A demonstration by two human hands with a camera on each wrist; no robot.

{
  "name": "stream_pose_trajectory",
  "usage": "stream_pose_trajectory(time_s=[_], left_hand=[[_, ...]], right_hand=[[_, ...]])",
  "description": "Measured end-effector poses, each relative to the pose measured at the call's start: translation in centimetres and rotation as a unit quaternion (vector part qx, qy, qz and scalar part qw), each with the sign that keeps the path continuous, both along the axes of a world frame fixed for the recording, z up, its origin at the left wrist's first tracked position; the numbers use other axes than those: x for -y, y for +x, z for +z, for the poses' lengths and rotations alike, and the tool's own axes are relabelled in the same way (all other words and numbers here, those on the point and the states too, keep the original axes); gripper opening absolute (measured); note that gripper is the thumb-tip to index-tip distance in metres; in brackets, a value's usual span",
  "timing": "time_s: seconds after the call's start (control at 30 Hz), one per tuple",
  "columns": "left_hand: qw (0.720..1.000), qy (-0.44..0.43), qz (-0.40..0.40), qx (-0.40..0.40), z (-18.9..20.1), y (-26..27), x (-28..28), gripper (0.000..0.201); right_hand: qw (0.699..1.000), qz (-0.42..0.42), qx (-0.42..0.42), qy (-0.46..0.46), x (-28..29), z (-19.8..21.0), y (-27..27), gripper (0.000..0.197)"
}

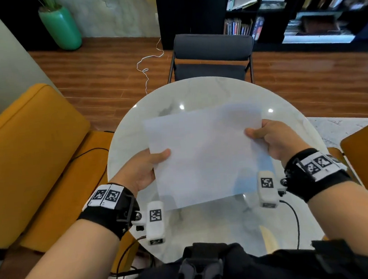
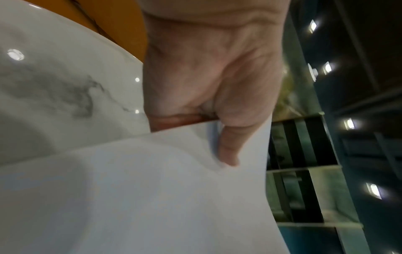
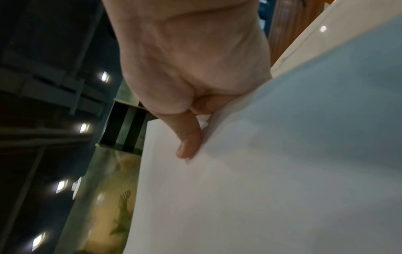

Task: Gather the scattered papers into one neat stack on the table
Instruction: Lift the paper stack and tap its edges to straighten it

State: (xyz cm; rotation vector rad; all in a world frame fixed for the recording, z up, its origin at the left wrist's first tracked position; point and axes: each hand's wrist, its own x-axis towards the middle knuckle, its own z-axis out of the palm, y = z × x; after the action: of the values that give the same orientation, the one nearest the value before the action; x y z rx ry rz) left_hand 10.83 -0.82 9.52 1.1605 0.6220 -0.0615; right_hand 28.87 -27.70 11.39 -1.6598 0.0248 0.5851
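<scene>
Nearest the head camera, at 6 o'clock, a dark garment and a black chest mount [image 1: 198, 269] fill the bottom edge. Both wrists carry black straps with white blocks printed in square black-and-white tag patterns; no readable words or brand names show on them.

Beyond these, the left hand [image 1: 146, 170] pinches the 9 o'clock edge of the white blank paper sheets [image 1: 206, 155], thumb on top and fingers underneath. The right hand [image 1: 272, 139] pinches the 3 o'clock edge the same way. The left wrist view shows the thumb [image 2: 228, 146] pressed onto the sheet's upper face, and the right wrist view shows that hand's thumb [image 3: 189, 137] doing likewise. The sheets are held flat above the middle of the round white marble-patterned glossy bench [image 1: 206, 229], clear of its surface; nothing is written on the visible face. How many sheets there are cannot be told.

At 9 o'clock stands a mustard-yellow upholstered seat [image 1: 27, 154]. At 12 o'clock, past the bench, stands a dark grey chair [image 1: 211, 50], then a black bookshelf [image 1: 300, 11] whose book spines are too blurred to read, and at 11 o'clock a green ceramic vase [image 1: 62, 28].
</scene>
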Motion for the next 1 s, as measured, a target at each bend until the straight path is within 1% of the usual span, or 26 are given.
stream_pose_trajectory(time_s=[0.03, 0.1, 0.17, 0.23, 0.33, 0.4, 0.47, 0.57, 0.67, 0.77, 0.83, 0.9, 0.97, 1.0], left_hand=[[0.999, 0.030, 0.012, -0.017, -0.3, 0.3, 0.2, 0.025], [0.994, 0.094, 0.051, -0.024, -0.4, 1.0, 1.0, 0.022], [0.983, 0.158, 0.098, -0.005, -0.2, 1.7, 1.9, 0.020], [0.971, 0.196, 0.135, 0.026, -0.2, 2.0, 2.3, 0.015], [0.967, 0.203, 0.145, 0.049, -1.5, 1.5, 2.1, 0.017], [0.973, 0.190, 0.129, 0.028, -2.8, 0.8, 2.1, 0.022], [0.978, 0.168, 0.120, -0.004, -4.3, 0.4, 2.2, 0.024], [0.980, 0.163, 0.117, -0.021, -5.6, 0.1, 2.3, 0.029], [0.980, 0.159, 0.116, -0.022, -5.8, 0.1, 2.1, 0.022], [0.980, 0.161, 0.114, -0.030, -6.4, 0.2, 2.3, 0.018], [0.976, 0.169, 0.133, -0.038, -6.5, 0.5, 2.6, 0.017], [0.970, 0.188, 0.149, -0.036, -6.1, 1.0, 2.6, 0.016], [0.964, 0.220, 0.147, -0.024, -4.9, 1.5, 2.4, 0.015], [0.960, 0.239, 0.143, -0.016, -4.3, 1.7, 2.1, 0.014]], right_hand=[[1.000, -0.002, 0.004, -0.011, -0.1, -0.5, -0.2, 0.007], [0.999, -0.014, 0.034, -0.012, -0.6, -1.2, -0.9, 0.018], [0.995, -0.049, 0.092, 0.003, -1.2, -1.4, -1.7, 0.023], [0.986, -0.087, 0.142, 0.023, -1.7, -1.7, -2.7, 0.023], [0.982, -0.108, 0.154, 0.026, -1.5, -2.8, -3.7, 0.030], [0.986, -0.094, 0.136, 0.013, -1.0, -4.3, -4.2, 0.033], [0.991, -0.065, 0.111, -0.021, -0.7, -6.2, -4.5, 0.036], [0.993, -0.060, 0.091, -0.051, -0.3, -7.8, -4.5, 0.032], [0.992, -0.046, 0.104, -0.049, -0.2, -7.6, -4.1, 0.034], [0.992, -0.039, 0.107, -0.062, -0.3, -7.7, -4.2, 0.032], [0.991, -0.032, 0.108, -0.074, -0.5, -7.7, -4.2, 0.031], [0.990, -0.046, 0.116, -0.064, -0.8, -6.9, -3.8, 0.033], [0.983, -0.079, 0.153, -0.058, -0.9, -5.4, -2.9, 0.039], [0.974, -0.088, 0.194, -0.071, -0.8, -4.4, -2.5, 0.046]])
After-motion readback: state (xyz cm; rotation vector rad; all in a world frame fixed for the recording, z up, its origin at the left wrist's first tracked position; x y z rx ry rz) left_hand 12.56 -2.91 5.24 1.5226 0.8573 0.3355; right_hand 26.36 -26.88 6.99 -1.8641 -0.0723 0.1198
